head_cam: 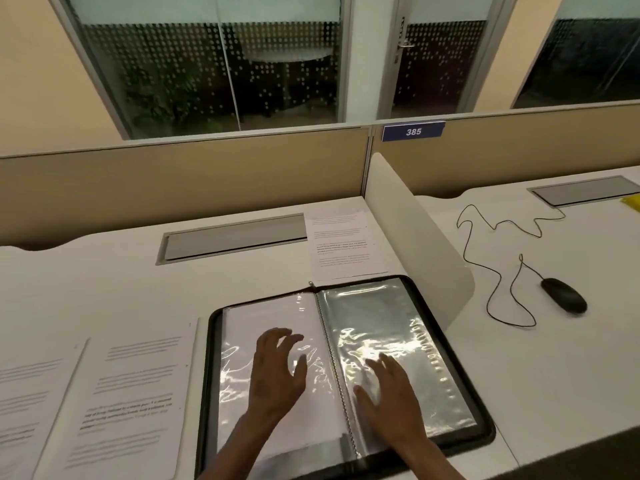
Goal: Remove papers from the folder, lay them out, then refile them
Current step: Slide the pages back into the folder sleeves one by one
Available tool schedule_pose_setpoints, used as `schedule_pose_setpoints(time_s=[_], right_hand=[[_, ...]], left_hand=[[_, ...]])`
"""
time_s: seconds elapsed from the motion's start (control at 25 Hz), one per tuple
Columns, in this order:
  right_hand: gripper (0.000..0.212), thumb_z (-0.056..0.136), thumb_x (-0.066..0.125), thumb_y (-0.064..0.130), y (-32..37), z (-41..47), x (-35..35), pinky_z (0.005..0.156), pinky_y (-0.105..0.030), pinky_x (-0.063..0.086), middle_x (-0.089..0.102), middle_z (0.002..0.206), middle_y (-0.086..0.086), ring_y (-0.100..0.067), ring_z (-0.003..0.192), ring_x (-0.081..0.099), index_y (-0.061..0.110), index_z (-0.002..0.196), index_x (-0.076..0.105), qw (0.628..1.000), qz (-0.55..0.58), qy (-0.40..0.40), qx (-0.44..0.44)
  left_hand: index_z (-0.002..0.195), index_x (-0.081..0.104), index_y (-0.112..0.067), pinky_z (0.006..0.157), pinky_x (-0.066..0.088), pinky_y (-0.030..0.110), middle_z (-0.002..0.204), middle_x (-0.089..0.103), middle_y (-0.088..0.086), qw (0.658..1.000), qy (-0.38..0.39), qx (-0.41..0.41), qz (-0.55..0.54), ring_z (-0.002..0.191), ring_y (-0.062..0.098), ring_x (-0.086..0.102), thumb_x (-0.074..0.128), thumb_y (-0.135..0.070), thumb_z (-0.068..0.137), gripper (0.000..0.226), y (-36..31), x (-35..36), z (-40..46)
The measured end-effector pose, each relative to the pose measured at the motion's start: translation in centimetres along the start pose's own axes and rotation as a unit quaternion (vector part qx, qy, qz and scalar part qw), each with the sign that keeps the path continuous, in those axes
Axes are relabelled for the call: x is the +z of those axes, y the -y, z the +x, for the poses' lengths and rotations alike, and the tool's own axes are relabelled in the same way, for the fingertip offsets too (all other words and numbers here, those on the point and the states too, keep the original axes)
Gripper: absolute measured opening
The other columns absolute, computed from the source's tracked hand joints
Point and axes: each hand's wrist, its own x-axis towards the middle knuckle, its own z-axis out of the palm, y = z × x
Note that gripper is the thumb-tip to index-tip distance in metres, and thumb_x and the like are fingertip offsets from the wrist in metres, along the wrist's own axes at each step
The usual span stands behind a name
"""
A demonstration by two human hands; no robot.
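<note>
A black zip folder (pixel 483 429) lies open on the white desk, showing clear plastic sleeves on a spiral binding. The left sleeve (pixel 239 341) holds a white sheet; the right sleeve (pixel 391 317) looks empty and grey. My left hand (pixel 277 372) hovers over the left sleeve with fingers spread and curled. My right hand (pixel 389 396) rests flat on the right sleeve near the binding, holding nothing. Two printed papers lie left of the folder: one beside it (pixel 135 400) and one at the left edge (pixel 31 403). A third paper (pixel 343 244) lies behind the folder.
A white divider panel (pixel 415 230) stands right of the folder. Beyond it a black mouse (pixel 564 294) with a looping cable lies on the neighbouring desk. A grey cable hatch (pixel 232 237) sits at the back. Beige partition walls (pixel 180 174) close off the desk's far side.
</note>
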Motion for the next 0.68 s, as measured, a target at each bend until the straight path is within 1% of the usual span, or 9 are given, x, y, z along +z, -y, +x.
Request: schedule_pose_setpoints(time_s=[0.04,0.12,0.24,0.32,0.4,0.48,0.52,0.56,0.68], right_hand=[[0.071,0.091,0.048,0.062,-0.8,0.2,-0.4,0.122,-0.035,0.023,0.023,0.165,0.002,-0.017,0.153,0.015,0.028,0.152,0.038,0.999,-0.014,0.009,0.033],[0.078,0.093,0.043,0.065,-2.3,0.3,-1.0,0.124,-0.032,0.011,0.006,0.169,0.002,-0.016,0.155,0.001,0.028,0.158,0.023,0.995,-0.074,0.031,0.06],[0.078,0.094,0.038,0.068,-2.7,0.5,-0.9,0.123,-0.03,0.007,-0.002,0.169,0.003,-0.015,0.155,-0.004,0.03,0.159,0.017,0.989,-0.118,0.057,0.061],[0.08,0.092,0.039,0.069,-2.6,0.6,-0.9,0.124,-0.03,0.008,0.0,0.169,0.004,-0.015,0.155,-0.002,0.03,0.159,0.019,0.99,-0.114,0.057,0.063],[0.081,0.089,0.036,0.071,-2.4,0.8,-0.9,0.125,-0.03,0.011,0.006,0.168,0.004,-0.015,0.155,0.002,0.03,0.157,0.026,0.989,-0.106,0.065,0.076],[0.079,0.088,0.033,0.074,-1.9,0.9,-1.1,0.123,-0.034,0.023,0.021,0.165,0.003,-0.017,0.153,0.017,0.028,0.151,0.041,0.992,-0.094,0.036,0.072],[0.078,0.088,0.032,0.075,-1.5,1.3,-1.3,0.12,-0.035,0.03,0.03,0.162,0.002,-0.018,0.15,0.026,0.026,0.147,0.048,0.994,-0.086,0.011,0.065],[0.077,0.089,0.032,0.076,-0.9,2.1,-1.8,0.118,-0.035,0.033,0.035,0.16,0.003,-0.017,0.148,0.03,0.026,0.145,0.05,0.995,-0.073,-0.009,0.062],[0.08,0.088,0.039,0.073,0.8,8.0,-3.7,0.119,-0.033,0.027,0.031,0.161,0.0,-0.016,0.15,0.024,0.022,0.15,0.041,0.997,-0.028,-0.027,0.07]], left_hand=[[0.114,0.068,-0.023,0.1,0.041,0.03,0.121,0.058,-0.006,1.0,0.017,0.016,0.001,0.121,0.014,0.047,0.074,-0.024,0.083,0.032,0.0,0.9,2.3],[0.113,0.07,-0.02,0.097,0.04,0.027,0.116,0.063,-0.003,0.998,0.056,0.037,0.007,0.116,0.017,0.052,0.069,-0.032,0.085,0.03,0.0,3.1,7.1],[0.11,0.07,-0.014,0.092,0.042,0.032,0.111,0.065,0.005,0.994,0.112,0.019,0.003,0.11,0.027,0.057,0.064,-0.033,0.087,0.031,-0.2,6.4,13.9],[0.115,0.067,-0.01,0.094,0.042,0.036,0.119,0.063,0.01,0.993,0.116,-0.025,-0.01,0.114,0.03,0.055,0.068,-0.028,0.089,0.031,-0.1,8.2,17.5],[0.126,0.062,-0.012,0.101,0.04,0.04,0.134,0.055,0.012,0.991,0.122,-0.064,0.006,0.125,0.031,0.049,0.066,-0.033,0.092,0.04,0.3,9.5,20.4],[0.139,0.051,-0.014,0.108,0.035,0.043,0.147,0.044,0.013,0.983,0.15,-0.089,0.061,0.134,0.032,0.039,0.06,-0.042,0.094,0.053,0.8,10.5,22.4],[0.143,0.046,-0.014,0.108,0.033,0.045,0.148,0.041,0.014,0.978,0.162,-0.096,0.093,0.134,0.033,0.037,0.058,-0.046,0.094,0.059,1.0,10.9,22.9],[0.143,0.043,-0.014,0.106,0.033,0.045,0.144,0.042,0.015,0.973,0.166,-0.098,0.124,0.132,0.034,0.037,0.058,-0.05,0.093,0.064,1.1,11.2,23.3],[0.139,0.042,-0.012,0.098,0.035,0.044,0.134,0.045,0.015,0.972,0.143,-0.098,0.16,0.123,0.034,0.039,0.065,-0.051,0.087,0.069,1.1,12.0,23.5]])
